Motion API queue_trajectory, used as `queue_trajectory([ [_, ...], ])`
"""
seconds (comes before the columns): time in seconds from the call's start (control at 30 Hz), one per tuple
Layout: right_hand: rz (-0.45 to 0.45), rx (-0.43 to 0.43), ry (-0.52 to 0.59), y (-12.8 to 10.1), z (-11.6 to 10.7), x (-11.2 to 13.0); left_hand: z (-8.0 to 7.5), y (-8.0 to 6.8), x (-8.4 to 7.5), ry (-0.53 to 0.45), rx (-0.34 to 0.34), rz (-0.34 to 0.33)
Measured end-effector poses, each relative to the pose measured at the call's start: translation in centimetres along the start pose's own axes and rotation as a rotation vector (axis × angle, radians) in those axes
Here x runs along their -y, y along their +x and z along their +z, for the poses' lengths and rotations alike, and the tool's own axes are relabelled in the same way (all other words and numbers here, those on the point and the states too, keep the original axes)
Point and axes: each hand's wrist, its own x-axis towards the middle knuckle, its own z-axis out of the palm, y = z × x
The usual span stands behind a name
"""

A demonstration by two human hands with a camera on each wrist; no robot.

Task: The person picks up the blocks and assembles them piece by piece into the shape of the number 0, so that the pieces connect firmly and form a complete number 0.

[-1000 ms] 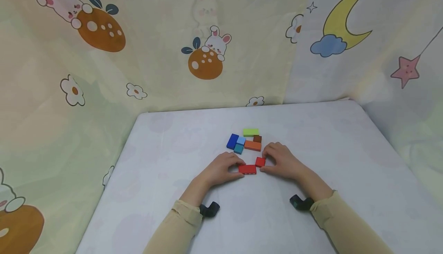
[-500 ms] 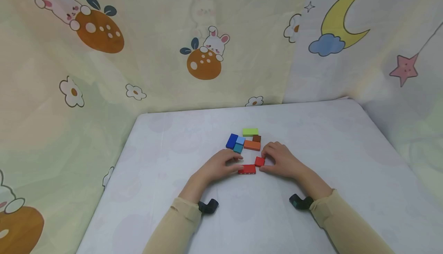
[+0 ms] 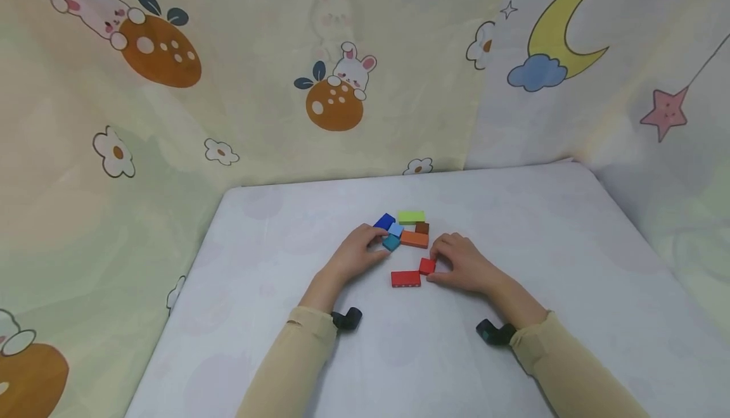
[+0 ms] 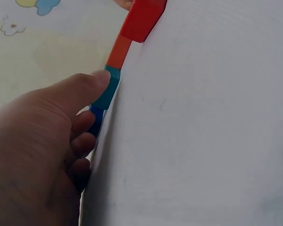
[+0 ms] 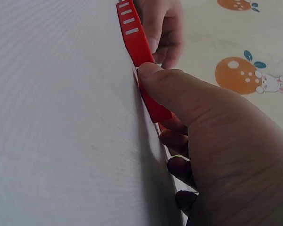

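On the white table (image 3: 274, 228) lies a cluster of coloured blocks. My left hand (image 3: 381, 240) reaches into its left side: the thumb presses the teal block (image 3: 391, 243) (image 4: 107, 89) and the curled fingers lie against the dark blue block (image 3: 384, 221) (image 4: 96, 118). My right hand (image 3: 433, 266) pinches a small red block (image 3: 427, 266) (image 5: 153, 101) between thumb and fingers. A long red block (image 3: 406, 278) (image 5: 131, 33) lies loose just left of it, touched by neither hand. The rest of the cluster is a light blue block (image 3: 396, 230), an orange block (image 3: 414, 239), a brown block (image 3: 422, 228) and a green block (image 3: 412, 216).
Cartoon-printed curtains (image 3: 319, 88) hang close behind and to both sides of the table. Black wrist cameras (image 3: 346, 320) sit at both beige sleeves. The table's left edge (image 3: 182, 291) drops off beside my left forearm.
My left hand has let go of the long red block and moved up and forward to the teal and dark blue blocks. The right hand has stayed on the small red block.
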Motion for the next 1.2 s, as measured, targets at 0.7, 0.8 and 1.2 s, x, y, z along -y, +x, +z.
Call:
queue_trajectory([
  [0.7,-0.005,0.004,0.015,0.1,-0.2,0.2,0.3,0.0,-0.8,0.059,-0.036,-0.049],
  [0.8,-0.006,-0.002,0.010,0.1,-0.1,0.2,0.1,-0.7,-0.5,0.042,-0.031,-0.038],
  [1.2,-0.007,0.002,0.011,0.0,-0.3,0.5,-0.7,-4.0,1.0,0.029,0.028,0.020],
])
